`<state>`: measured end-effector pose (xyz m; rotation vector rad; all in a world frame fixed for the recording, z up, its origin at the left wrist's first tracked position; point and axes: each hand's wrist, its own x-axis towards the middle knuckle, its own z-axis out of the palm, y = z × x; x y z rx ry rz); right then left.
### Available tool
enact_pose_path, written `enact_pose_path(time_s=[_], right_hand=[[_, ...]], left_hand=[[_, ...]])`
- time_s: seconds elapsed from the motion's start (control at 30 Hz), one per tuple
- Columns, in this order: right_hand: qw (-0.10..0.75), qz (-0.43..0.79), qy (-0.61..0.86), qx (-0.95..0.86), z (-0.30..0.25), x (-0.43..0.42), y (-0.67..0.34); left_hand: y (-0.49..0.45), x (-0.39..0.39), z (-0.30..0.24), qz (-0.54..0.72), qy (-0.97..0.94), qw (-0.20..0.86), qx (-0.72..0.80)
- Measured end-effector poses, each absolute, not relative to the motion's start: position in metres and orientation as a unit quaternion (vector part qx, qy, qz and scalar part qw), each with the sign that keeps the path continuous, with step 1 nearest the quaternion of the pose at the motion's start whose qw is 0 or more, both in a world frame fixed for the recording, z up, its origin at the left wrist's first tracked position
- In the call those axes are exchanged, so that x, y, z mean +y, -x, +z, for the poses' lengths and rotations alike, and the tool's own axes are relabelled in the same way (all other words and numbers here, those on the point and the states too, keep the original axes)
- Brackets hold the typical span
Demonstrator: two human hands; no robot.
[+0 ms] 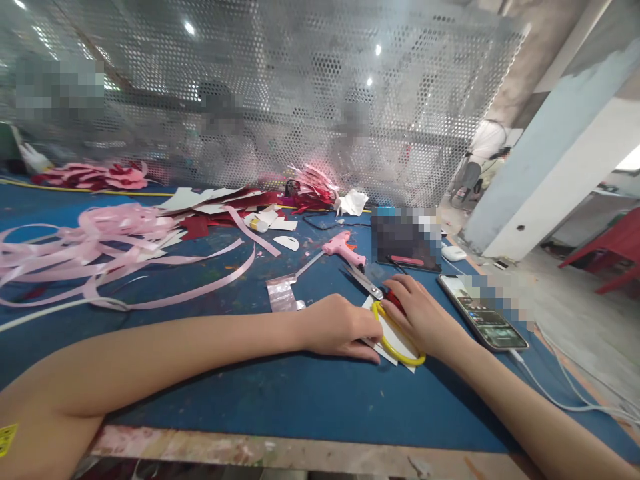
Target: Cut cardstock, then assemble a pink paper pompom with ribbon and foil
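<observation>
My right hand (417, 313) is closed on a pair of scissors (367, 283), its fingers over the red part by the pivot. The metal blades point up and left, slightly apart, while one yellow handle loop (424, 359) lies below the palm. White paper pieces (400, 339) show inside and around that loop. From the left, my left hand (347, 327) reaches in, thumb and fingers closed at the edge of the paper; its fingertips are partly hidden. Just beyond the blades lies a pink glue gun (344, 248), its nozzle end by a shiny foil-like sheet (281, 293).
Pink ribbon (125, 223) spreads over the blue table (225, 380) at left. White and red paper strips (215, 200) are piled behind. A phone (483, 312) with a charging cable lies at right, near a dark tablet-like object (410, 257). A perforated metal screen (300, 100) stands behind.
</observation>
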<state>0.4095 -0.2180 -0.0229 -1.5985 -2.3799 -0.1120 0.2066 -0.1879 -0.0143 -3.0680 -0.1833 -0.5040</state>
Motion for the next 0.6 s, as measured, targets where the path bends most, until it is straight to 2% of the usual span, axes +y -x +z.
enact_pose_path(time_s=[0.2,0.6], right_hand=[[0.129,-0.065,0.604,-0.784,-0.025,-0.220,-0.409],[0.107,-0.041,0.591,-0.799,-0.024,-0.219,-0.408]], left_hand=[[-0.205,-0.189,-0.016,-0.186,0.978,0.084,-0.052],[-0.207,-0.199,-0.012,-0.212,0.955,0.205,0.011]])
